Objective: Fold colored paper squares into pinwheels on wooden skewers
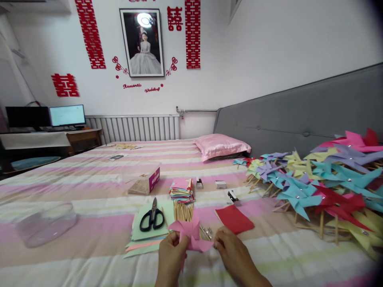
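Left hand (171, 255) pinching pink paper pinwheel (195, 236), near side over bed (113, 265) – right hand (232, 252) curled by its right tip, can't tell if gripping anything – thin paper could crease if squeezed hard, folds might spring loose if left grip slackens

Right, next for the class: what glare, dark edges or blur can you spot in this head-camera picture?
Head view: round white glare on the framed portrait; head view: dark corners at far right, top and bottom; head view: clear plastic container looks hazy; head view: pink pinwheel reads clearly, without strong motion blur.
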Demonstrator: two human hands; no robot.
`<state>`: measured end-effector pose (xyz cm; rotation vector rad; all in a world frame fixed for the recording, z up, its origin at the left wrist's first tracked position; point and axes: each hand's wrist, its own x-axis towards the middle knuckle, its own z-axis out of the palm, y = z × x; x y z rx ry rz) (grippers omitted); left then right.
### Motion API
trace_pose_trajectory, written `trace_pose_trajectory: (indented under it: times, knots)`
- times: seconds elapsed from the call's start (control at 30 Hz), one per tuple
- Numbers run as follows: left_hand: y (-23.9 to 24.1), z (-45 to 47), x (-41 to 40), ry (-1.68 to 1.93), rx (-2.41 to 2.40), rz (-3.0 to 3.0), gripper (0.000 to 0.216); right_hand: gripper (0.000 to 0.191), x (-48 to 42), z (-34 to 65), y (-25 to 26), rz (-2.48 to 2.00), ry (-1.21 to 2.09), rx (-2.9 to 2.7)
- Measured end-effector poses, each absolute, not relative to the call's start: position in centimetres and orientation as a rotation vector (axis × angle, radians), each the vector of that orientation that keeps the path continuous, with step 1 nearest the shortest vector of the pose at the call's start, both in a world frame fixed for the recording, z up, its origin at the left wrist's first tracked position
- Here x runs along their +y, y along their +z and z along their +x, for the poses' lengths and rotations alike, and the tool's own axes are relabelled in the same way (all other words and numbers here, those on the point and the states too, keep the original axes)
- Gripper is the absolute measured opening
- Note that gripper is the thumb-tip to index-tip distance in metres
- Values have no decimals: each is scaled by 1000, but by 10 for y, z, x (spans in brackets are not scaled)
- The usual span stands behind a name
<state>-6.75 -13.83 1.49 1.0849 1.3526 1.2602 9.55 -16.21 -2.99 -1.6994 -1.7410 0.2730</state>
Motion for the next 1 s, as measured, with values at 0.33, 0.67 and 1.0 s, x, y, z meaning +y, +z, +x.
trace_pose_trajectory:
  times: [0.33,0.67,1.0]
  knots:
    - [15,-68,-139,1260,1340,1109,21,21,-156,101,-34,-1696,334,-1695]
    - [12,-68,-137,1265,1320,1108,21,25,-157,104,-29,-1662,388,-1696]
    - [8,-68,-137,1254,1312,1105,24,19,-160,102,-29,-1699,352,-1714]
